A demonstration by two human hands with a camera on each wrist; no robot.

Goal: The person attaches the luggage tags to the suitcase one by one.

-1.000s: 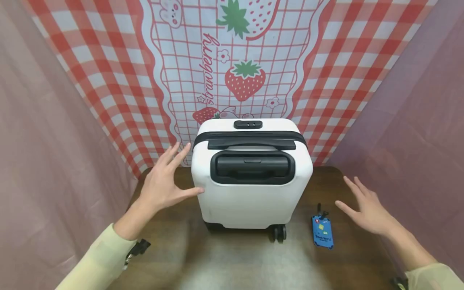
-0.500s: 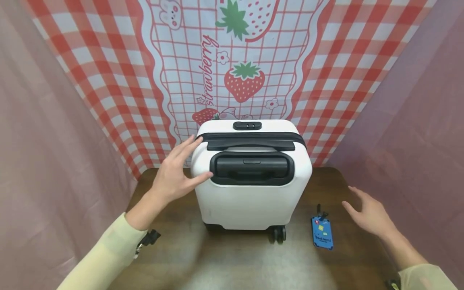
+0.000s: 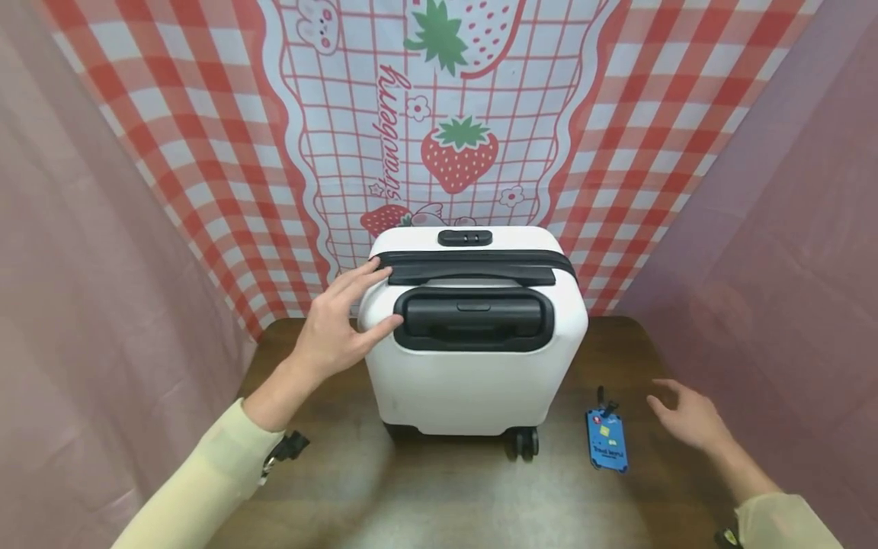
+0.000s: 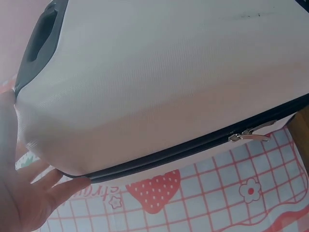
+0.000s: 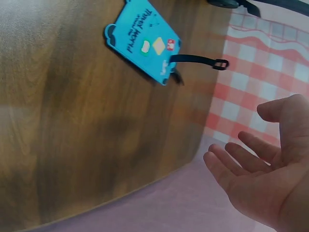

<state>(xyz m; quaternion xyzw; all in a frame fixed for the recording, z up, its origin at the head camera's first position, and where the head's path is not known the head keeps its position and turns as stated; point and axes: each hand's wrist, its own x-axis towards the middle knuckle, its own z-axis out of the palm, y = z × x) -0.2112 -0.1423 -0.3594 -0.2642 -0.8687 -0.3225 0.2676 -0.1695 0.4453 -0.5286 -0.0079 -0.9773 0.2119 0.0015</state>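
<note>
A white suitcase stands upright, its black telescopic handle pushed down into its recess. My left hand rests on the suitcase's upper left corner, the thumb by the handle recess and the fairly straight fingers reaching the black zipper edge. In the left wrist view, a fingertip lies along the zipper. To the right, a blue luggage tag with a black strap lies flat. Beside it, my right hand hovers with relaxed fingers, palm facing inward and holding nothing.
The suitcase and tag are on a dark brown wooden table. Behind hangs a red and white checked cloth with strawberry prints. Pink curtains enclose both sides. Metal zipper pulls hang from the suitcase's side.
My left hand has moved right, from beside the suitcase onto its upper left corner. My right hand has lowered slightly, its fingers drawn in a little. The suitcase and tag stay put.
</note>
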